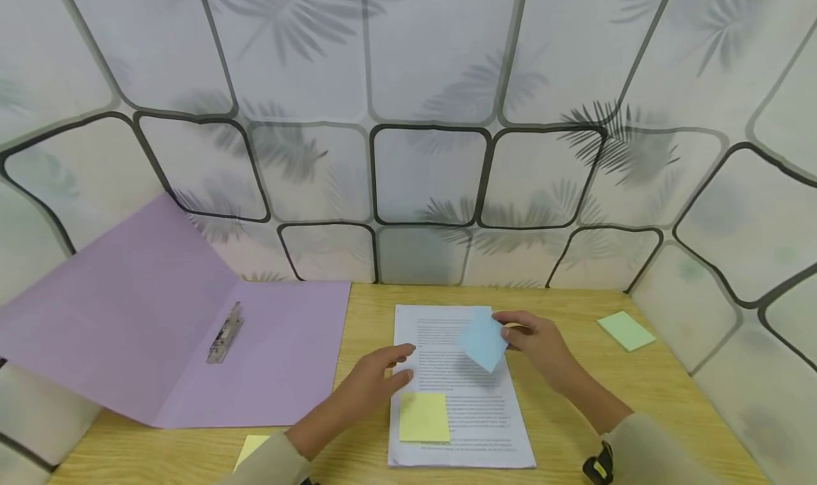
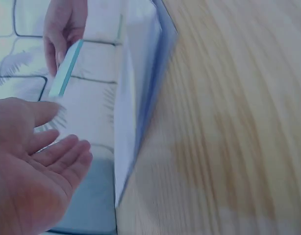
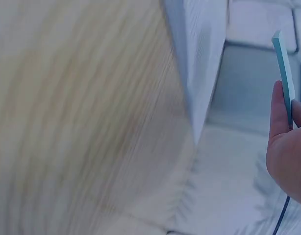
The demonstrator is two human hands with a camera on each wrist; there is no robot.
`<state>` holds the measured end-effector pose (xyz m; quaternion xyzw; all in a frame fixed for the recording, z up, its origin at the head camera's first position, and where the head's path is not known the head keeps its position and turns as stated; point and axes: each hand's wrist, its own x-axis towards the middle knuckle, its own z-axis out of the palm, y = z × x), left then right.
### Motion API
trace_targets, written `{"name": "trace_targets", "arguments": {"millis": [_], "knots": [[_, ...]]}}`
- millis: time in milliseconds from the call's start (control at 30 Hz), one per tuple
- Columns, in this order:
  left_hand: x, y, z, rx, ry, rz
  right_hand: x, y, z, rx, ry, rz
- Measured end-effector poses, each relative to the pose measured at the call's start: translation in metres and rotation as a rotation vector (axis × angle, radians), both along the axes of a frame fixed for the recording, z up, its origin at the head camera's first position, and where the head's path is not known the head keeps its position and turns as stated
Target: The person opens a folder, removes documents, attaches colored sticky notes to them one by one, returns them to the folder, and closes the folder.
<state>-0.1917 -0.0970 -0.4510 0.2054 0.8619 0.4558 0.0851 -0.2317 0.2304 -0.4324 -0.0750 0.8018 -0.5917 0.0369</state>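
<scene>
**Blue sticky pad (image 1: 483,339) held above the printed sheets (image 1: 479,428)**

From where I stand, the right hand (image 1: 536,343) has its grip closed in a pinch, thumb and fingertips on one corner of the blue sticky pad. The pad is tilted, one corner pointing down, over the upper right part of the printed sheets; the wrist views show its thin edge.

The left hand (image 1: 373,378) comes in at the left edge of the sheets. Its grip is loose and holds nothing, fingers gently bent and thumb spread away from them. Just below that thumb, a yellow sticky pad (image 1: 424,417) lies on the lower left part of the sheets.

The sheets lie in a stack on the wooden bench (image 1: 574,442), lines of print facing up. To their left is a purple folder (image 1: 293,357), its cover raised and leaning back, with a metal clip (image 1: 225,335) near the fold. A pale green pad (image 1: 625,331) lies well apart on the right, near the bench's far corner. By the left sleeve (image 1: 271,464) a yellow piece (image 1: 250,446) pokes out; mostly covered, it may be another pad. A leaf-patterned covering (image 1: 421,173) rises behind the bench.
</scene>
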Motion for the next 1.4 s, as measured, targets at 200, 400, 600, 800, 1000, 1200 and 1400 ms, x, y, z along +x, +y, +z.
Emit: {"name": "trace_targets", "arguments": {"millis": [200,400,600,800,1000,1200,1400], "knots": [[0.003,0.016,0.007,0.261,-0.116,-0.003,0.024,-0.039,0.007,-0.049,-0.038,0.070],[0.006,0.024,0.008,0.355,-0.202,0.019,0.037,-0.056,0.009,-0.067,-0.065,0.124],[0.010,0.027,0.011,0.472,-0.281,0.004,0.044,-0.059,0.008,0.138,0.114,0.205],[0.011,0.027,0.008,0.519,-0.293,0.027,0.059,-0.062,0.005,0.651,0.421,0.309],[0.010,0.026,0.003,0.540,-0.316,0.041,0.064,-0.067,0.002,0.853,0.558,0.298],[0.009,0.025,-0.001,0.571,-0.356,0.024,0.063,-0.065,0.003,0.799,0.574,0.310],[0.012,0.023,-0.005,0.609,-0.407,0.005,0.062,-0.063,-0.001,0.659,0.530,0.290]]}}
